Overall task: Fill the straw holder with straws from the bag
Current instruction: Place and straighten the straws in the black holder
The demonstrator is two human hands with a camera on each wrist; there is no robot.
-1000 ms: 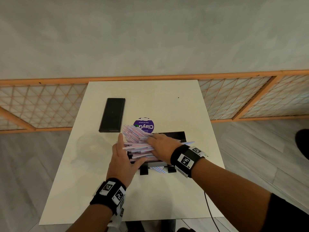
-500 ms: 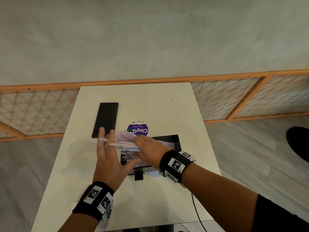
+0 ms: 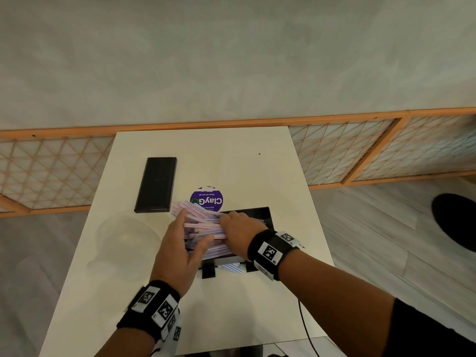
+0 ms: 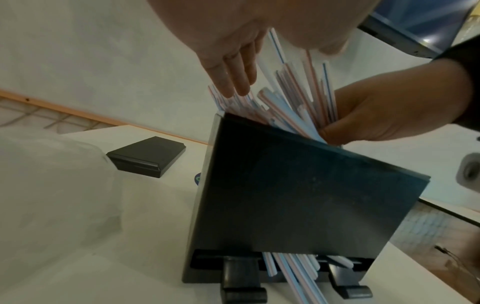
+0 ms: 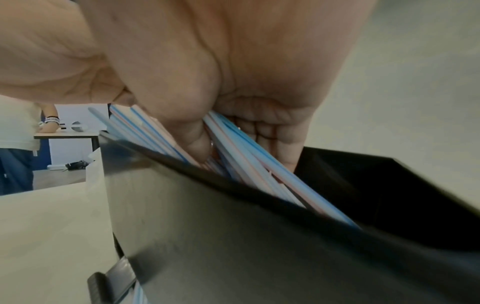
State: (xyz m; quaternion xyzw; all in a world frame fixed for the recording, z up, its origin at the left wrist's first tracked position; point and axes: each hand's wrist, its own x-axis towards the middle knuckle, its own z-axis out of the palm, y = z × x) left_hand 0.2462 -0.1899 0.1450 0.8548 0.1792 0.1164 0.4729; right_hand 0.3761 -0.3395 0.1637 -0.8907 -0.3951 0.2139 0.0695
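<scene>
- Head view: my left hand (image 3: 180, 249) lies flat with straight fingers against the left ends of the straws (image 3: 203, 222), and my right hand (image 3: 238, 229) is curled round the same bundle from the right. The bundle sits across the open top of the black straw holder (image 3: 260, 215) near the middle of the white table (image 3: 231, 155). A few straws poke out at the holder's front slot. The clear bag (image 3: 123, 240) lies crumpled to the left of my left hand, a black lid (image 3: 156, 184) lies flat farther back on the left, and a purple sticker (image 3: 207, 198) shows just behind the straws.
- Left wrist view: the fingers (image 4: 228, 78) of my left hand are stretched out, tips touching the upper ends of the straws (image 4: 293, 96), which fan out of the holder (image 4: 298, 189). My right hand (image 4: 384, 113) grips them at the rim on the far side. Straws stick out below between the two black feet.
- Right wrist view: my right hand (image 5: 221, 82) is clenched on the bundle, thumb (image 5: 187, 123) pressing across the blue and pink striped straws (image 5: 249, 162), which slant down inside the holder (image 5: 259, 246). A person stands at another table far off to the left.
</scene>
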